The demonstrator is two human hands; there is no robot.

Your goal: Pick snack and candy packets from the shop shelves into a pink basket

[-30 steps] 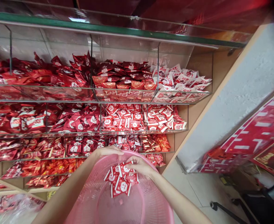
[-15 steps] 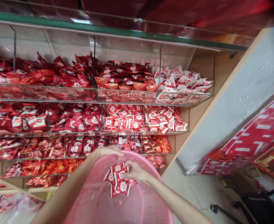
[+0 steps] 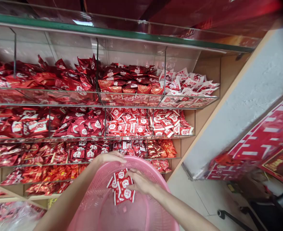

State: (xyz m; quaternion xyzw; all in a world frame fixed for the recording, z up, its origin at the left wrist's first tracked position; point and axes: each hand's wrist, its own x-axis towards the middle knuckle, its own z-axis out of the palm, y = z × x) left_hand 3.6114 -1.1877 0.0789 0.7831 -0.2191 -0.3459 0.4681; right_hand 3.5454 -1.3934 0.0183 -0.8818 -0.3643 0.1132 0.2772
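Observation:
A pink plastic basket (image 3: pixel 161 175) with a perforated wall stands in front of me, its far side against the shelving. My left hand (image 3: pixel 111 158) is closed over its far-left rim. Inside the basket, several small red-and-white snack packets (image 3: pixel 124 194) lie overlapping against the far wall. My right hand (image 3: pixel 140 181) reaches in at their right side, thumb and fingers apart, fingertips touching or just over the upper packets. Part of the pile is hidden behind this hand.
Stepped shelves hold red packets (image 3: pixel 79 125) in compartments split by glass dividers (image 3: pixel 97 70). White-and-red packets (image 3: pixel 189 83) fill the upper right bin. A thick glass edge (image 3: pixel 132 35) runs overhead. To the right are a grey wall (image 3: pixel 247 93), red-and-white patterned packs (image 3: pixel 259 141) and black chair legs (image 3: pixel 233 221).
My right hand has shifted slightly, and its fingers have spread from a pinch at the packets. The packets have hardly moved. My left hand stays on the rim.

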